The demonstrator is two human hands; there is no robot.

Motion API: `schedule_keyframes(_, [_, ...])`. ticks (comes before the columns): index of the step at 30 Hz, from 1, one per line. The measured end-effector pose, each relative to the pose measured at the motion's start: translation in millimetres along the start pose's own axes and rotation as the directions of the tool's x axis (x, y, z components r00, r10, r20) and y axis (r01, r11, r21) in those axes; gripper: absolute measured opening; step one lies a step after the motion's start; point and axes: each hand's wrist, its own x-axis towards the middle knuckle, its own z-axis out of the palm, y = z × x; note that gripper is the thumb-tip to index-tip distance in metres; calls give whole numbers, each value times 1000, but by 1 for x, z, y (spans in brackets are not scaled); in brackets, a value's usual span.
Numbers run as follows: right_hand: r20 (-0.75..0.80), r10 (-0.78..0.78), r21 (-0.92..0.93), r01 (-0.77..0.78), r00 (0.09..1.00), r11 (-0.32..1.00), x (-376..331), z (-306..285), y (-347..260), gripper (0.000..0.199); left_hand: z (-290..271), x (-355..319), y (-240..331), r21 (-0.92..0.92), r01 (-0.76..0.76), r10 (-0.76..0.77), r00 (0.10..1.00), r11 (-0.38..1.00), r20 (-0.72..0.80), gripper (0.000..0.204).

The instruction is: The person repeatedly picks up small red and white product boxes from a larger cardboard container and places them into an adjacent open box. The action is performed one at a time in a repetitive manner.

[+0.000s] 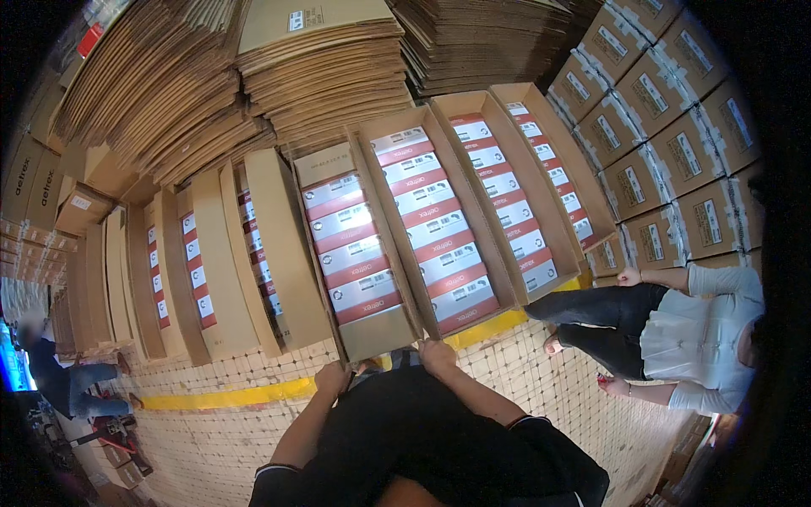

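A long open cardboard carton [380,331] lies in front of me, filled with a row of several white-and-red flat boxes [355,258]. My left hand [332,378] rests at its near left corner. My right hand [438,355] touches the near edge at the right corner. Whether the fingers curl under the carton is hidden. My dark-sleeved arms come up from the lower edge.
More open cartons of red-and-white boxes [448,228] lie side by side left and right. Stacks of flat cardboard [321,68] rise behind. Sealed cartons [667,144] are piled at right. A person in white [693,338] crouches at right; another person [59,380] is far left. A yellow floor line [228,395] crosses the tiles.
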Motion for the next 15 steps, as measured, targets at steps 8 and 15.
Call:
schedule_keyframes(8, [-8,-232,-116,229,973,966,-1,-49,2,40,-51,-29,3,37,-55,59,991,998,-118,48])
schedule_keyframes(15, [-303,-552,-288,478,777,830,-13,-206,-77,47,-197,-43,16,-68,-172,109,837,983,-536,42])
